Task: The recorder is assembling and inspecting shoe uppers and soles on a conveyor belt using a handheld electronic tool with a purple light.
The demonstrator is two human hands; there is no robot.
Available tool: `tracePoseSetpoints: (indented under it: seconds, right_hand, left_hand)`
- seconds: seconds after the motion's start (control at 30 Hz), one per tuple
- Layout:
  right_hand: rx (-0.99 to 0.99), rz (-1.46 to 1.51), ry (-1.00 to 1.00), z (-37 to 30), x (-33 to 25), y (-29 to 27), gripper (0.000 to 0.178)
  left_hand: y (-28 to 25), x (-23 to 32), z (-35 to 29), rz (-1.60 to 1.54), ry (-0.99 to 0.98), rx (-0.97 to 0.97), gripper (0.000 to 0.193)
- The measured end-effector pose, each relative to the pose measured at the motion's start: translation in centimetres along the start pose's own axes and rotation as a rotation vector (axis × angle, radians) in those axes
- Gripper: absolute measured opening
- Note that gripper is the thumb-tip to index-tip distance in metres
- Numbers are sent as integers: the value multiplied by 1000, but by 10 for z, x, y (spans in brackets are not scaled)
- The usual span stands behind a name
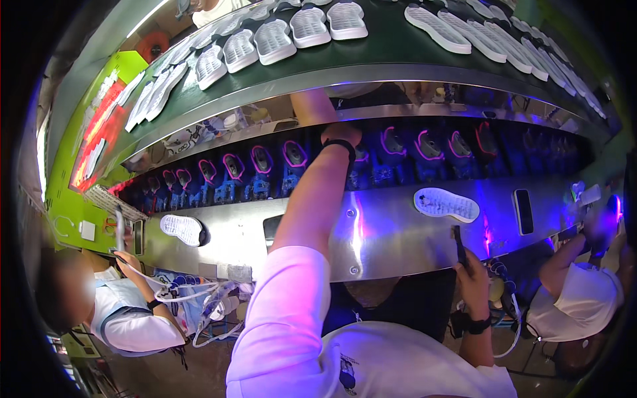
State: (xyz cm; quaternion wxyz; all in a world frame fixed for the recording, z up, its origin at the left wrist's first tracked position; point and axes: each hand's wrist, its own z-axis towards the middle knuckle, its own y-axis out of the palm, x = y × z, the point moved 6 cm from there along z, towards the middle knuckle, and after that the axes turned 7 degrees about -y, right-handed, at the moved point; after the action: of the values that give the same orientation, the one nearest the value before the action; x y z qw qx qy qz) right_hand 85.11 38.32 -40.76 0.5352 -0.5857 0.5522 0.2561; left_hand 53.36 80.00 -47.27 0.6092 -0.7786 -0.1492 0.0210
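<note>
My left arm stretches forward over the steel bench to a row of dark shoe uppers with pink-lit outlines, such as the upper point(294, 154) just left of my wrist. Beneath the steel ledge, my left hand point(342, 134) is at that row, a black band on its wrist. Its fingers are hidden, so whether it holds anything does not show. My right hand point(473, 278) is closed round the dark handle of a small brush point(458, 244), bristle end up, near the bench's front edge. A white shoe sole point(446, 204) lies on the bench just beyond the brush.
A phone point(523, 212) lies to the right on the steel bench point(391, 245). Another white sole point(182, 229) rests at the left. Above, a green belt point(378, 54) carries rows of white soles. One person point(139, 325) works at my left, another point(577, 292) at my right.
</note>
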Motion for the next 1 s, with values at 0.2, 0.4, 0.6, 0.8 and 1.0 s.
tracePoseSetpoints:
  seconds: [0.2, 0.4, 0.6, 0.8, 1.0]
  right_hand:
    - [-104, -62, -63, 8, -23, 14, 42]
    - [-104, -40, -183, 13, 0, 11, 43]
    - [-30, 9, -112, 17, 16, -14, 42]
    - [17, -4, -170, 19, 22, -24, 44]
    - [41, 24, -238, 14, 11, -25, 46]
  left_hand:
    - [12, -29, 5, 33, 13, -40, 52]
    - [0, -60, 9, -15, 153, -35, 57]
    - [12, -64, 32, 13, 205, -66, 37]
    - [-10, -26, 2, 206, 237, 116, 52]
    - [-16, 106, -26, 231, 283, 69, 70]
